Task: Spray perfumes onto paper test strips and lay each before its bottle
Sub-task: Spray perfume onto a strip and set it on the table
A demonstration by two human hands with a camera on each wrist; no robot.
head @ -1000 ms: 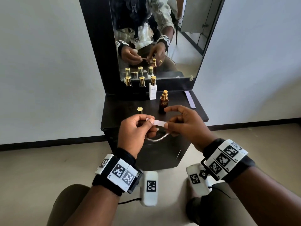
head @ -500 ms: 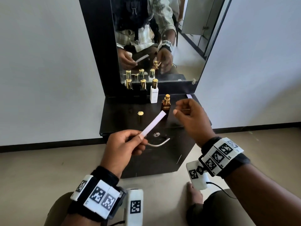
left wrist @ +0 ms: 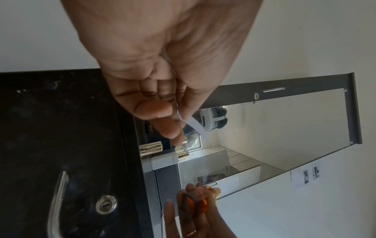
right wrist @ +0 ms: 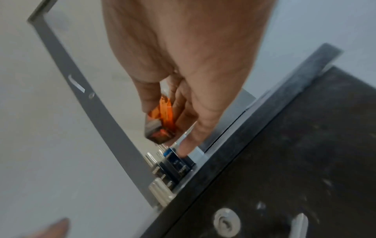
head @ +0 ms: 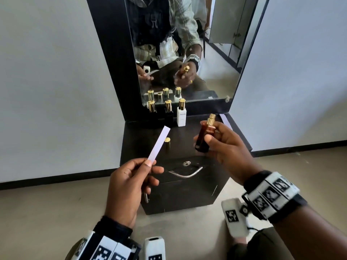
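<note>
My left hand (head: 144, 168) pinches the lower end of a white paper test strip (head: 159, 143) between thumb and forefinger; the strip slants up to the right above the black cabinet top (head: 184, 139). The strip (left wrist: 196, 126) also shows in the left wrist view. My right hand (head: 212, 141) grips an amber perfume bottle (head: 204, 135) with a gold spray head, lifted off the cabinet and tilted, uncapped. The bottle (right wrist: 162, 122) glows orange under my fingers in the right wrist view. Its gold cap (head: 167, 142) stands on the cabinet top.
Three bottles stand in a row before the mirror (head: 187, 53): two dark ones (head: 151, 109) (head: 168, 109) and a white one (head: 181, 115). Another paper strip (head: 225, 120) lies at the cabinet's back right. A metal handle (head: 185, 173) and lock sit on the cabinet front.
My right hand let go of the strip, reached to the amber bottle and lifted it off the cabinet. My left hand drew back towards me, still holding the strip, its free end now pointing up.
</note>
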